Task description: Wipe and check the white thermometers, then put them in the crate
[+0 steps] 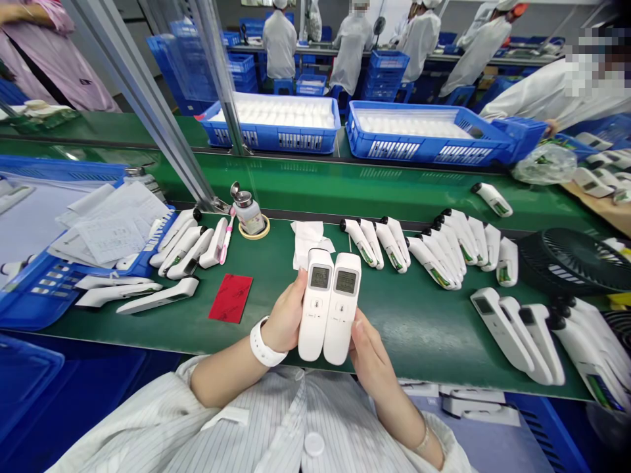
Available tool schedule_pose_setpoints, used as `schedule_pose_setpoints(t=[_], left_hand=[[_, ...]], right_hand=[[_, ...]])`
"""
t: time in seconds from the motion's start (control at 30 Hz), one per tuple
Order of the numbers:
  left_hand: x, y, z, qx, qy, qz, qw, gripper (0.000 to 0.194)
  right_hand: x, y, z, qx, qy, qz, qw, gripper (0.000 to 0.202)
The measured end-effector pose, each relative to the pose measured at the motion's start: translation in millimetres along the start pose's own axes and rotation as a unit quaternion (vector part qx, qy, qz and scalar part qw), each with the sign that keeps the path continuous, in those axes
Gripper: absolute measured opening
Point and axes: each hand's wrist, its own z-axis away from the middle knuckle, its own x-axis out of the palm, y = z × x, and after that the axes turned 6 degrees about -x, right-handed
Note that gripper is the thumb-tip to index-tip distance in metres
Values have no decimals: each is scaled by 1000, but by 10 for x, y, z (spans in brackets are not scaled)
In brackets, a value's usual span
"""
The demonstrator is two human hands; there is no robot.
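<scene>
Two white infrared thermometers are held side by side over the green bench, their grey screens facing me. My left hand grips the left thermometer along its outer edge. Around the right thermometer closes my right hand, its fingers partly hidden behind the body. Faint marks show on both displays, too small to read. Just beyond them lies a crumpled white tissue. A red square pad rests flat on the bench to the left.
Several thermometers lie in rows on the right, near a black fan. More thermometers lie left beside a blue basket with papers. A pump bottle stands behind the pad. Blue crates line the far shelf; people work beyond.
</scene>
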Motion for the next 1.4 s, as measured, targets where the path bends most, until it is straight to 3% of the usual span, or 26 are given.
schedule_pose_setpoints(t=[0.17,0.33,0.5,0.57,0.67,0.77,1.07,1.4], left_hand=[[20,25,16,-18,-24,24,999,56],[74,67,31,-25,-50,82,995,38],[63,79,35,-29,-54,92,994,35],[50,76,38,-32,-56,87,994,34],[24,57,39,13,-58,63,996,26],[-4,26,38,62,-79,11,995,35],[-40,-26,16,65,-91,-53,992,45],[-69,-38,6,55,-79,-56,994,40]], right_hand=[[10,-4,-19,21,-4,-41,999,50],[22,-51,-17,19,14,-43,999,49],[14,-60,-14,34,0,-65,997,47],[6,-33,-16,21,8,-53,998,45],[0,1,-33,-7,26,20,999,42],[8,11,-60,-15,27,51,998,45],[13,82,-50,2,31,68,997,50],[25,50,-55,17,32,23,999,50]])
